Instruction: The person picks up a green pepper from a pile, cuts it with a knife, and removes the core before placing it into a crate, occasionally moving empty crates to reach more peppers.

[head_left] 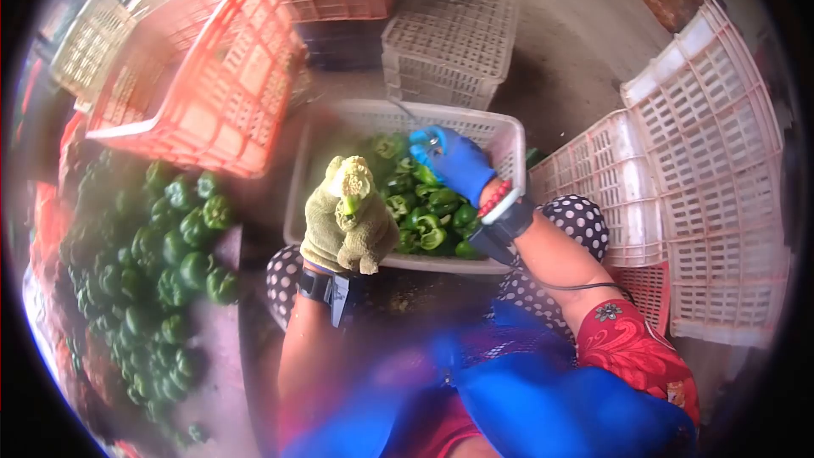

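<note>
My left hand (349, 225), in a pale yellow knitted glove, is closed in front of the near left part of a light plastic crate (517, 140). A pale pepper core (349, 180) with a green bit shows at its fingers. My right hand (454, 157) wears a blue glove and is over the crate's right half, its fingers curled inward. I cannot tell what those fingers hold. Beneath it lie green bell peppers (432, 233), several of them cut open with pale insides showing.
A large heap of whole green bell peppers (161, 263) lies to my left. Behind it stands an orange crate (229, 85). A grey upturned crate (449, 30) sits beyond the pepper crate. Tall white crates (704, 170) lean at my right, beside a red crate (640, 288).
</note>
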